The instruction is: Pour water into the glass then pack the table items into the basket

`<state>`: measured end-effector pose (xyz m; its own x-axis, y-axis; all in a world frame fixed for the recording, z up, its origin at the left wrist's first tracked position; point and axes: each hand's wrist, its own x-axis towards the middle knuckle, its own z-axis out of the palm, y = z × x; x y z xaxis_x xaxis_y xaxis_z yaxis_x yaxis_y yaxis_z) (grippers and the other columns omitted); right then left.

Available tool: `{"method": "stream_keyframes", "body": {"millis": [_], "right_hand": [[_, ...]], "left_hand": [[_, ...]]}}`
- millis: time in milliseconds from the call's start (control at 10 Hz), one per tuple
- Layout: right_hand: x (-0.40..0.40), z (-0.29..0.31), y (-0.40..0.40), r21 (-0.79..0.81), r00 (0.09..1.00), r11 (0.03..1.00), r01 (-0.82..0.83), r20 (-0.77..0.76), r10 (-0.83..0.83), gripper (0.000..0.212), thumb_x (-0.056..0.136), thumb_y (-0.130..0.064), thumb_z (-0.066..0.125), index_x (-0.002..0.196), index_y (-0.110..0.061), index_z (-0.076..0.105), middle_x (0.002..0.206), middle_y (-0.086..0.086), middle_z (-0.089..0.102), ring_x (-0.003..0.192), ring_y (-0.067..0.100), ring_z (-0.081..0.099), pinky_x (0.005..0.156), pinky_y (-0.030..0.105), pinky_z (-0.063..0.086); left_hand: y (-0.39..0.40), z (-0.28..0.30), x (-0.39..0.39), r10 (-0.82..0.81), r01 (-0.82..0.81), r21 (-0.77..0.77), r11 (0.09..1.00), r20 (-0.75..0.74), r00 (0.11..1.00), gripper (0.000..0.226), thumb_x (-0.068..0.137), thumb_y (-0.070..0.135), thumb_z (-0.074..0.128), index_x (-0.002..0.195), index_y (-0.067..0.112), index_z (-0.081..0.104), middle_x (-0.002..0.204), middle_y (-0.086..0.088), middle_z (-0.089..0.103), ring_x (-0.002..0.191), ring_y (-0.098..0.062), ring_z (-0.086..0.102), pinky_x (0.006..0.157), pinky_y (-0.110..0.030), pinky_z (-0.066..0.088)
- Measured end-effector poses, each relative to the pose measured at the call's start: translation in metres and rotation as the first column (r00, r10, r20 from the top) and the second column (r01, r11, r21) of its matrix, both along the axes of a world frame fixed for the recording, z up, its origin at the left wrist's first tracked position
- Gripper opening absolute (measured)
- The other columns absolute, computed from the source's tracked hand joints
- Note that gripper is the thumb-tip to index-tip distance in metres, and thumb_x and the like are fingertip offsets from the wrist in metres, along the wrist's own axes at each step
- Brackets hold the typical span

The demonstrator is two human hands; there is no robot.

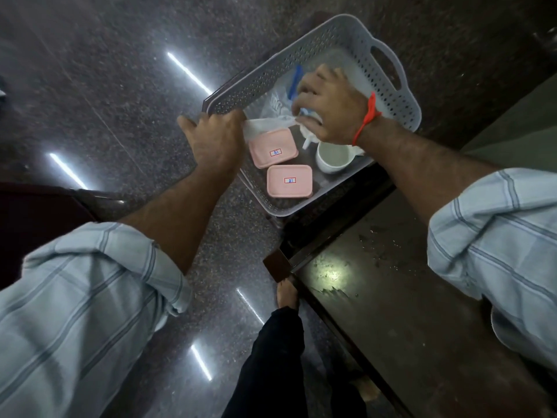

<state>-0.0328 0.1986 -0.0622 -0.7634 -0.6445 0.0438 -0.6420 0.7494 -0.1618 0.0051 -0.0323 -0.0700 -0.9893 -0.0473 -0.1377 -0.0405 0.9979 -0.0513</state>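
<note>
A grey perforated basket (340, 34) sits on a dark stool beside the dark table (391, 312). Inside it lie two pink lidded boxes (272, 147) (289, 181), each with a small label, and a white cup (334, 158). A clear plastic bag (271, 123) with something blue in it is stretched across the basket. My left hand (215, 140) grips the basket's near-left rim and one end of the bag. My right hand (330, 107), with a red thread at the wrist, is closed on the bag's other end over the basket's middle. No glass or water vessel is visible.
The polished dark stone floor (105, 101) reflects strip lights around the basket. A dark chair edge (36, 218) stands at the left. My bare foot (286, 294) and dark trouser leg are by the table's corner. A pale round object (500, 330) lies at the table's right edge.
</note>
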Motion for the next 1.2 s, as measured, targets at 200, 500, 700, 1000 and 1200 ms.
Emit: {"method": "stream_keyframes", "body": {"millis": [200,500,700,1000,1200], "right_hand": [[-0.018,0.005,-0.009,-0.216,0.946,0.927,0.306,0.180,-0.270,0.022,0.089,-0.009,0.054,0.106,-0.001,0.066,0.109,0.024,0.061,0.099,0.038,0.060,0.085,0.042,0.044],[-0.025,-0.004,-0.029,0.186,0.926,0.975,0.123,0.330,-0.180,0.036,0.103,-0.035,0.038,0.128,-0.021,0.060,0.137,0.009,0.060,0.140,0.035,0.039,0.117,0.059,0.022],[-0.023,-0.010,-0.035,0.081,0.905,0.919,0.386,0.163,-0.394,0.027,0.093,-0.031,0.058,0.117,-0.018,0.057,0.127,0.013,0.056,0.124,0.036,0.048,0.110,0.049,0.034],[0.038,0.027,-0.004,-0.485,0.797,0.634,0.602,0.320,-0.512,0.053,0.069,0.012,0.039,0.113,0.000,0.066,0.117,0.020,0.063,0.115,0.035,0.058,0.104,0.037,0.043],[0.090,0.031,0.042,-0.275,0.822,0.782,0.559,0.310,-0.479,0.042,0.094,-0.004,0.050,0.135,0.001,0.053,0.140,0.024,0.052,0.135,0.038,0.046,0.117,0.040,0.032]], "left_hand": [[-0.001,-0.009,0.002,0.016,-0.015,0.017,1.000,-0.063,0.998,0.033,0.089,0.013,0.057,0.121,0.022,0.053,0.122,-0.009,0.059,0.109,-0.037,0.060,0.102,-0.060,0.031],[-0.004,-0.017,0.004,-0.123,0.122,0.019,0.992,0.088,0.989,0.033,0.099,0.032,0.039,0.120,0.029,0.065,0.123,-0.003,0.066,0.122,-0.037,0.049,0.103,-0.066,0.024],[0.006,-0.012,0.002,-0.047,0.033,0.063,0.997,0.236,0.971,0.038,0.105,0.040,0.025,0.127,0.015,0.045,0.113,-0.019,0.070,0.134,-0.040,0.041,0.110,-0.076,0.010],[0.012,0.004,0.019,-0.006,-0.013,0.158,0.987,0.123,0.992,0.042,0.104,0.024,0.034,0.144,0.019,0.041,0.143,-0.009,0.052,0.136,-0.035,0.039,0.114,-0.070,0.017],[0.024,0.023,0.047,-0.033,0.024,0.205,0.978,0.042,0.999,0.050,0.094,0.025,0.040,0.143,0.020,0.041,0.144,-0.010,0.044,0.132,-0.035,0.040,0.112,-0.067,0.023]]}}
